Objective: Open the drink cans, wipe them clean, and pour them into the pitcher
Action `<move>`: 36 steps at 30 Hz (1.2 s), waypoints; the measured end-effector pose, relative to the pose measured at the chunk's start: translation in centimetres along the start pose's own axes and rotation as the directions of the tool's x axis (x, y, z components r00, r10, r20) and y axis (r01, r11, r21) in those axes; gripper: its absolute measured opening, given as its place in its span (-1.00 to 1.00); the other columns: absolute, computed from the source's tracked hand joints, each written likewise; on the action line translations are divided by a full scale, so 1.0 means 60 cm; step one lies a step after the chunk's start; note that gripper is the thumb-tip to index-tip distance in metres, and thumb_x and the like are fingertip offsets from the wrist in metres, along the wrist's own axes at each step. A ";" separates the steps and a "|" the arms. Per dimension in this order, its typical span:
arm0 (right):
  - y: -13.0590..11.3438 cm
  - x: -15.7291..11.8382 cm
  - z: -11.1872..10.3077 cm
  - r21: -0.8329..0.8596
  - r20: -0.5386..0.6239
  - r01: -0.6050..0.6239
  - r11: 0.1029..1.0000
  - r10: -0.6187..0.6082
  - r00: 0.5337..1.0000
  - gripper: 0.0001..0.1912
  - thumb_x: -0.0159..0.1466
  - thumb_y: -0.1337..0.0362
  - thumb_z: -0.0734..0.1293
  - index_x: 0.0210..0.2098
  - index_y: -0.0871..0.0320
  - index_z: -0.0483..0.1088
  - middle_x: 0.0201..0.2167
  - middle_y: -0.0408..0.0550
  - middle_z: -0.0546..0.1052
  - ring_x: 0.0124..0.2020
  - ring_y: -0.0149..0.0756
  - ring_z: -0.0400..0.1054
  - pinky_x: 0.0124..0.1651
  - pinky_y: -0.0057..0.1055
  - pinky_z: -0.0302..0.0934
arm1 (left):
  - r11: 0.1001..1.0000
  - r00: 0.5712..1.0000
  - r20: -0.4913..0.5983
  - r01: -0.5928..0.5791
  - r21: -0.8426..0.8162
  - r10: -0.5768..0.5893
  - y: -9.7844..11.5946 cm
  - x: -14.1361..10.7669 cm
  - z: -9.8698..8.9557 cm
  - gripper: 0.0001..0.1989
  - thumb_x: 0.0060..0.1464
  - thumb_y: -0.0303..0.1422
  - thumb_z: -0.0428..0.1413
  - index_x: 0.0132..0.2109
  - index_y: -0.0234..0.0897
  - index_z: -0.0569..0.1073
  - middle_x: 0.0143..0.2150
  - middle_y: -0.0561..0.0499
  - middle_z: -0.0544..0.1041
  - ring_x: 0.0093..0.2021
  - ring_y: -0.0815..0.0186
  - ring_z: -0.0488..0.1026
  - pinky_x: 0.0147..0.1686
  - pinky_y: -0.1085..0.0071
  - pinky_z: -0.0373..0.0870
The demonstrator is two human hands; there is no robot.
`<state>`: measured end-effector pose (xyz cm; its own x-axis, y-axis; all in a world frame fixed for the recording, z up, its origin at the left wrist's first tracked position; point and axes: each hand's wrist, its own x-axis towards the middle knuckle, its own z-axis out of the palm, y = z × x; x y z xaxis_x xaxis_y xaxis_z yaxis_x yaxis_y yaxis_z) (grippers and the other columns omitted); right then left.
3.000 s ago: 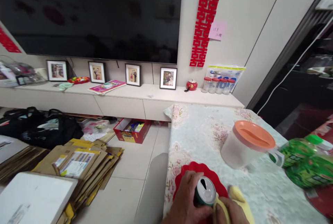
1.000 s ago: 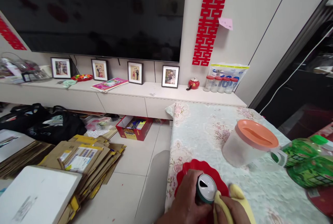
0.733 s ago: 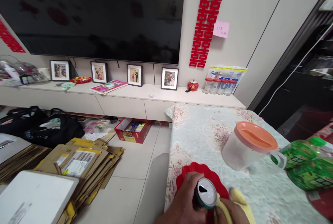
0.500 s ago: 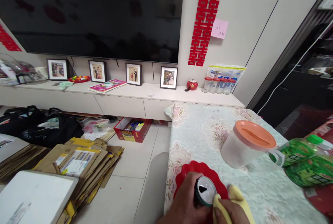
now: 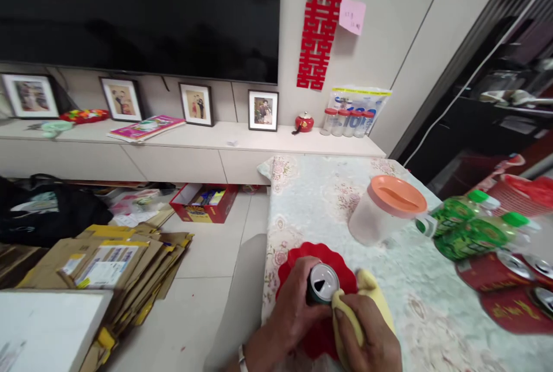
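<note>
My left hand [image 5: 294,300] is wrapped around a dark drink can [image 5: 324,282], whose silver top with an open mouth hole faces up toward me. A yellow cloth [image 5: 377,292] is bunched in my right hand [image 5: 367,331], its folded edge touching the can's right side. Beneath the can lies a red scalloped plate [image 5: 302,252], partly covered by both hands. The can's lower body is hidden by my fingers and the cloth.
On the floral tablecloth [image 5: 311,211] stand a frosted pitcher with an orange lid [image 5: 389,211], green bottles [image 5: 473,236] and red cans [image 5: 495,271]. Flattened cardboard [image 5: 142,268], a white box [image 5: 52,326] and a red box [image 5: 205,202] lie on the floor at left.
The view has turned right and down, bringing the red cans and more of my arms into sight. Both hands still hold the can and cloth over the plate.
</note>
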<state>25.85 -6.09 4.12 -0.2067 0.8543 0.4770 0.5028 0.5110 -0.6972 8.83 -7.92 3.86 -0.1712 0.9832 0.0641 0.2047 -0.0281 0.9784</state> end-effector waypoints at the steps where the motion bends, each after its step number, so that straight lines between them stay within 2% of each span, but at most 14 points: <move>1: -0.002 0.003 -0.003 0.002 0.014 0.013 1.000 -0.013 1.000 -0.71 0.45 0.01 0.28 -0.21 0.03 0.52 -0.28 -0.07 0.61 -0.26 -0.23 0.52 -0.17 -0.35 0.37 | 1.000 1.000 0.010 0.007 -0.012 -0.007 -0.001 0.000 -0.001 -0.35 0.02 -0.25 0.42 0.21 -0.13 0.37 0.17 -0.10 0.51 0.16 0.04 0.48 0.19 0.13 0.40; 4: -0.004 0.017 -0.010 -0.053 0.049 0.035 0.998 -0.033 0.998 -0.82 0.42 0.12 0.32 -0.23 0.04 0.51 -0.32 -0.10 0.61 -0.32 -0.28 0.51 -0.22 -0.40 0.38 | 0.998 0.998 0.029 0.062 -0.018 -0.061 0.006 0.001 -0.005 -0.36 0.01 -0.32 0.41 0.20 -0.12 0.38 0.13 -0.05 0.56 0.12 0.06 0.51 0.15 0.14 0.42; 7: -0.004 0.031 -0.011 -0.089 0.047 0.055 0.994 -0.051 0.998 -0.84 0.41 0.17 0.31 -0.26 0.04 0.50 -0.37 -0.13 0.60 -0.38 -0.31 0.49 -0.28 -0.42 0.37 | 0.996 0.996 0.030 0.089 -0.025 -0.088 0.022 0.002 -0.008 -0.38 -0.02 -0.38 0.40 0.18 -0.11 0.40 0.11 -0.02 0.58 0.11 0.08 0.52 0.15 0.16 0.43; 13: 0.001 0.065 -0.015 -0.173 0.067 0.107 0.979 -0.097 0.993 -0.81 0.43 0.27 0.24 -0.19 0.05 0.51 -0.32 -0.10 0.58 -0.27 -0.26 0.48 -0.16 -0.31 0.35 | 0.994 0.993 0.030 0.113 0.000 -0.113 0.034 0.004 -0.005 -0.34 -0.10 -0.55 0.29 0.18 -0.12 0.41 0.13 -0.02 0.57 0.14 0.09 0.50 0.18 0.14 0.39; 16: -0.005 0.087 -0.021 -0.211 0.116 0.185 0.960 -0.164 0.980 -0.82 0.43 0.34 0.23 -0.16 0.07 0.48 -0.29 -0.08 0.55 -0.24 -0.24 0.43 -0.14 -0.29 0.30 | 0.995 0.994 0.027 0.103 0.009 -0.103 0.029 0.004 -0.004 -0.33 -0.11 -0.53 0.29 0.18 -0.13 0.40 0.16 -0.04 0.56 0.16 0.06 0.48 0.21 0.10 0.38; 19: -0.024 0.106 -0.019 -0.216 0.162 0.297 0.930 -0.266 0.950 -0.85 0.40 0.40 0.26 -0.11 0.10 0.44 -0.25 -0.07 0.54 -0.18 -0.21 0.38 -0.08 -0.26 0.23 | 0.995 0.995 0.035 0.099 -0.034 -0.097 0.024 0.004 -0.004 -0.38 -0.06 -0.39 0.35 0.18 -0.12 0.41 0.18 -0.06 0.56 0.16 0.04 0.50 0.20 0.08 0.41; 21: -0.040 0.114 -0.011 -0.212 0.244 0.375 0.903 -0.322 0.915 -0.85 0.36 0.44 0.28 -0.14 0.11 0.43 -0.25 -0.08 0.53 -0.18 -0.21 0.35 -0.09 -0.26 0.17 | 0.996 0.997 0.024 0.075 -0.047 -0.074 0.022 0.004 -0.003 -0.41 -0.02 -0.32 0.35 0.17 -0.13 0.42 0.17 -0.07 0.57 0.14 0.02 0.51 0.19 0.08 0.43; 24: -0.057 0.123 0.002 -0.213 0.395 0.481 0.851 -0.375 0.839 -0.81 0.31 0.52 0.29 -0.24 0.11 0.45 -0.29 -0.09 0.51 -0.21 -0.20 0.31 -0.14 -0.26 0.09 | 0.999 1.000 0.000 0.012 -0.048 -0.012 0.021 0.004 -0.002 -0.50 0.02 -0.32 0.30 0.13 -0.17 0.44 0.17 -0.11 0.58 0.14 0.02 0.52 0.17 0.09 0.44; 26: -0.060 0.128 0.006 -0.236 0.444 0.519 0.822 -0.383 0.810 -0.81 0.30 0.52 0.30 -0.28 0.10 0.46 -0.31 -0.10 0.50 -0.23 -0.20 0.28 -0.17 -0.26 0.05 | 0.998 1.000 -0.004 0.001 -0.056 -0.001 0.022 0.004 -0.001 -0.51 0.01 -0.33 0.31 0.11 -0.18 0.45 0.16 -0.12 0.58 0.14 0.01 0.53 0.15 0.10 0.46; 30: -0.059 0.133 0.004 -0.331 0.490 0.495 0.804 -0.302 0.818 -0.83 0.29 0.47 0.36 -0.29 0.06 0.49 -0.32 -0.10 0.49 -0.25 -0.19 0.26 -0.22 -0.25 -0.01 | 0.999 0.999 -0.014 0.042 -0.027 -0.043 0.021 0.005 0.001 -0.47 -0.05 -0.38 0.33 0.11 -0.16 0.45 0.15 -0.10 0.58 0.13 0.02 0.53 0.14 0.10 0.46; 33: -0.059 0.131 0.004 -0.401 0.479 0.454 0.796 -0.240 0.844 -0.81 0.28 0.48 0.37 -0.29 0.03 0.50 -0.33 -0.09 0.48 -0.25 -0.16 0.26 -0.22 -0.25 -0.02 | 0.998 0.998 -0.024 0.054 -0.020 -0.055 0.022 0.005 0.003 -0.49 -0.03 -0.37 0.33 0.10 -0.17 0.45 0.13 -0.09 0.59 0.12 0.02 0.54 0.12 0.11 0.48; 36: -0.063 0.126 0.004 -0.451 0.455 0.444 0.775 -0.228 0.861 -0.81 0.27 0.47 0.38 -0.29 0.02 0.51 -0.36 -0.06 0.47 -0.26 -0.12 0.26 -0.24 -0.24 -0.02 | 0.998 0.998 -0.020 0.060 -0.023 -0.061 0.022 0.004 0.003 -0.49 -0.03 -0.37 0.33 0.11 -0.16 0.46 0.12 -0.08 0.60 0.11 0.03 0.55 0.12 0.11 0.48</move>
<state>22.17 -1.52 10.22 -0.6745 0.6622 0.3264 0.6761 0.7316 -0.0872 9.21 -7.66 5.11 -0.2027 0.9792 0.0084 0.1713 0.0270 0.9849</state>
